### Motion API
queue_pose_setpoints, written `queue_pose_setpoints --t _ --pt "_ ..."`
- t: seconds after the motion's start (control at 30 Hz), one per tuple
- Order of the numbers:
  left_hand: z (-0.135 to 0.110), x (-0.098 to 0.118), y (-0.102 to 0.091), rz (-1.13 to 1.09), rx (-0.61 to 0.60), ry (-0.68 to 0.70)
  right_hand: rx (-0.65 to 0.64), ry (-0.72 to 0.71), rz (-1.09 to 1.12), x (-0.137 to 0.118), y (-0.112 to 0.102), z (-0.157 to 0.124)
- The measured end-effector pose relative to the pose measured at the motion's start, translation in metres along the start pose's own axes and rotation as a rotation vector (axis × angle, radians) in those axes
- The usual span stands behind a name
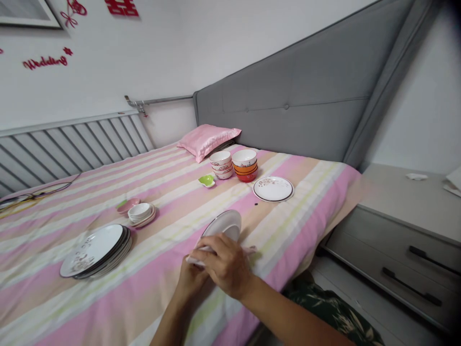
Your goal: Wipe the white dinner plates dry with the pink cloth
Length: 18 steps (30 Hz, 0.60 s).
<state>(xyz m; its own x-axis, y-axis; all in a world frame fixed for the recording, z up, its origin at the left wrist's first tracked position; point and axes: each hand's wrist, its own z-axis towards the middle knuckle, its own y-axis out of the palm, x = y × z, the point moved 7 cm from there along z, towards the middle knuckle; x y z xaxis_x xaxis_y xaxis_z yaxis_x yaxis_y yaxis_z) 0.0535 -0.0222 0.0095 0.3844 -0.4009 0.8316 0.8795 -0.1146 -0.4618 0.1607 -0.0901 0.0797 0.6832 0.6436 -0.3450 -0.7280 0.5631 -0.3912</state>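
Note:
A white plate [229,222] is held tilted over the near edge of the bed. My left hand [193,278] grips its near rim, with the fingers partly hidden behind my other hand. My right hand [226,262] is closed over a pale cloth [198,260], pressed against the plate's near side. A corner of cloth also sticks out past the right knuckles. Beyond them, a white plate with a dark rim and a floral print [273,188] lies flat, apparently on another plate. To the left stands a stack of several similar plates [97,250].
Stacked patterned bowls [221,163] and orange-red bowls [245,166] stand near a pink pillow [207,139]. A green leaf-shaped dish [206,180] lies beside them. Small white bowls [139,211] sit on pink dishes. A grey drawer cabinet [396,259] stands right of the bed.

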Motion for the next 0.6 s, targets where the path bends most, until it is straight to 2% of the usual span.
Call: queue_pose_setpoints --t 0.13,0.27,0.37,0.5,0.6 --pt "0.003 -0.001 -0.002 0.027 -0.009 -0.057 0.152 0.190 0.137 0.032 -0.013 0.007" --pt "0.004 -0.004 -0.003 0.001 0.000 -0.092 0.285 0.503 0.341 0.075 -0.017 0.002" --pt "0.004 -0.007 -0.003 -0.004 0.013 -0.099 0.358 0.781 0.456 0.110 -0.011 -0.014" --pt "0.004 -0.007 -0.004 -0.011 0.030 -0.104 0.454 1.183 0.592 0.149 0.008 -0.052" --pt "0.004 -0.004 -0.003 -0.031 0.012 -0.106 0.503 1.287 0.548 0.161 0.013 -0.068"
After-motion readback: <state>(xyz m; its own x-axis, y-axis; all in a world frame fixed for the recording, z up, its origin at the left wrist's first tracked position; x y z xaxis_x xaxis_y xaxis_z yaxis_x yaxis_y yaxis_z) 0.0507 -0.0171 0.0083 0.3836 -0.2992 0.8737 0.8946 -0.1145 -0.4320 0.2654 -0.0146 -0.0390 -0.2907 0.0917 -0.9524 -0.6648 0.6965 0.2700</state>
